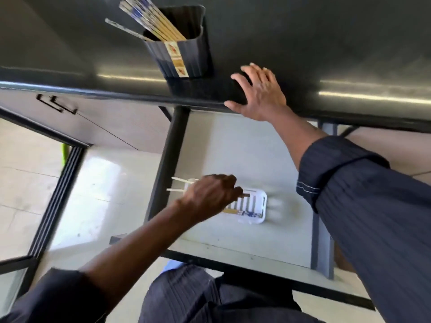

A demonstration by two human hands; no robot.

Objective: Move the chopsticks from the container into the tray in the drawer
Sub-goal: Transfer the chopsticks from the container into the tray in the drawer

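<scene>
A dark ribbed container (184, 54) stands on the black countertop (303, 43) near its front edge, with several blue-patterned chopsticks (149, 22) leaning out to the upper left. Below, the open drawer (233, 155) holds a small white slotted tray (256, 206) with a chopstick lying along its near side. My left hand (210, 197) hovers over the tray's left end, shut on a pair of chopsticks (179, 185) whose pale tips stick out to the left. My right hand (258, 92) rests flat on the counter edge, fingers spread, right of the container.
A cabinet door with a black handle (56, 103) sits left under the counter. The drawer's dark frame (170, 159) runs along its left side and front. A pale tiled floor (28, 183) and a sliding door track (58, 201) lie to the left.
</scene>
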